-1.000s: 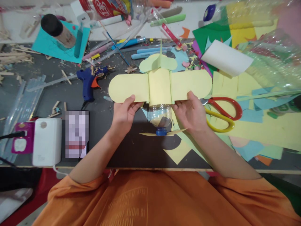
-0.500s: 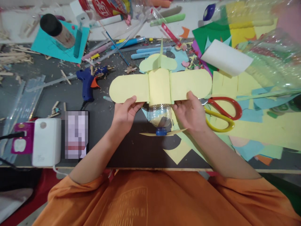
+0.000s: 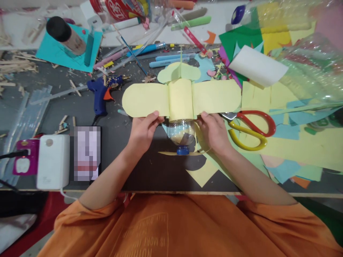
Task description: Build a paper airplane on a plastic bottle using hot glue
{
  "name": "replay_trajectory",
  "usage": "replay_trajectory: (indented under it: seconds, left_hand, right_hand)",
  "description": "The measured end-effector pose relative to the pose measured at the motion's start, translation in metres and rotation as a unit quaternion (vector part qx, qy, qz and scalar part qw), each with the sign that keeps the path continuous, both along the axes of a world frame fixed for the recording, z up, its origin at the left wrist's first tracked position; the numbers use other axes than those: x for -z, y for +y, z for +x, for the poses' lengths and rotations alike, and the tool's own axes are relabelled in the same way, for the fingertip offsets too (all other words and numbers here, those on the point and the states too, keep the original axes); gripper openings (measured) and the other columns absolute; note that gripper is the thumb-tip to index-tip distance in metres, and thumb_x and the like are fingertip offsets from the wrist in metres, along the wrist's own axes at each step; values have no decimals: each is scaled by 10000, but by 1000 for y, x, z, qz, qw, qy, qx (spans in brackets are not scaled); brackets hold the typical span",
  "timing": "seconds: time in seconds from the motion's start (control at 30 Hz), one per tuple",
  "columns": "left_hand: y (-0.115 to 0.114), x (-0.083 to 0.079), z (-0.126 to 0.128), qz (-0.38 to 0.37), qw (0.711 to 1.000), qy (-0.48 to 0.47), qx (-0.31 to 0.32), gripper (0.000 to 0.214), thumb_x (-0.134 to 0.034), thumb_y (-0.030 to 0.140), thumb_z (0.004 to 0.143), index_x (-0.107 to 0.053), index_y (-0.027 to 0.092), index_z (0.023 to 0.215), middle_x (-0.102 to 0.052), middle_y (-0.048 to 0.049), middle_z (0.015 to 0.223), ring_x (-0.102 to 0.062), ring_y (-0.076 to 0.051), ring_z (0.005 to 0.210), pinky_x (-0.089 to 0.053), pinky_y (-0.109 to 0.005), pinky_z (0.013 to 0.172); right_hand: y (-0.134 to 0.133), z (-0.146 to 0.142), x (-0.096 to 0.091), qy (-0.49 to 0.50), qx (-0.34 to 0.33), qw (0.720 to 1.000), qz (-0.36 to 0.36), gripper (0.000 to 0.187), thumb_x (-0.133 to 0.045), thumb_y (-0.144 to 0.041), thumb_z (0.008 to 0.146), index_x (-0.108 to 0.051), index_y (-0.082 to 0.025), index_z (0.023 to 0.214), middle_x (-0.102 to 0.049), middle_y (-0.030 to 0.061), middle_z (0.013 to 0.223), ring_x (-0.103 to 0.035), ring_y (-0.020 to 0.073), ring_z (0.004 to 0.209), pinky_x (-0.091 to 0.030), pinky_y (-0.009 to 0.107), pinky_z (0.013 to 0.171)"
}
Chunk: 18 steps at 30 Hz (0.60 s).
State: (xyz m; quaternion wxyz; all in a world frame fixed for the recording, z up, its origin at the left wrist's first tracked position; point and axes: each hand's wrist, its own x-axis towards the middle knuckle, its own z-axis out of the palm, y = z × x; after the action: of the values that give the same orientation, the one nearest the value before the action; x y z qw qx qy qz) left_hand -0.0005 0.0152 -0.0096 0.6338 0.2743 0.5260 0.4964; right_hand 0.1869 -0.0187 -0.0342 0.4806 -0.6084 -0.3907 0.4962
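A: What is at the centre of the frame?
B: A model plane (image 3: 180, 99) of pale yellow paper around a clear bottle (image 3: 182, 130), its blue cap (image 3: 183, 150) pointing toward the bottom edge. A thin paper strip (image 3: 167, 153) crosses at the cap.

A: And the hands?
B: The left hand (image 3: 143, 130) is clamped on the near edge of the left wing (image 3: 146, 100), thumb on top. The right hand (image 3: 213, 130) pinches the near edge of the right wing (image 3: 217, 95), close to the body.

A: Is the plane resting on anything?
B: It is over the dark worktop (image 3: 150, 175); I cannot tell whether it touches.

A: What lies around it?
B: Right of centre, scissors (image 3: 255, 131) with red and yellow handles, beside the right hand. Left of centre, a blue glue gun (image 3: 99, 94). Lower left, a phone (image 3: 86, 153) with a blurred screen, next to a white box-shaped device (image 3: 53, 162). Upper right, a curled white sheet (image 3: 258, 66).
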Motion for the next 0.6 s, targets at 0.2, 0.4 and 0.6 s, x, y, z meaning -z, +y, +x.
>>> replay_trajectory:
  seconds: [0.2,0.4,0.6]
  left_hand:
    - [0,1,0,8,999,-53,-5,163,-718,150,716,-604,161,598,-606,11,615,-603,-81,610,-560,-244,705]
    - [-1,3,0,27,997,-71,11,173,-723,123,722,-600,154,604,-607,14,639,-610,-78,621,-565,-250,723]
    - [-1,1,0,16,997,-69,7,179,-695,130,735,-577,159,602,-611,10,641,-611,-86,619,-563,-257,723]
  right_hand:
    - [-1,2,3,10,7,1000,-12,331,-611,-531,812,-568,-225,695,-599,-6,745,-588,164,788,-461,342,782]
    - [0,1,-3,23,5,1000,-19,259,-636,-464,786,-593,-225,695,-599,-20,718,-588,161,794,-431,342,795]
    - [0,-1,-7,21,2,1000,-18,235,-630,-425,779,-571,-221,678,-560,-30,680,-577,150,757,-438,334,771]
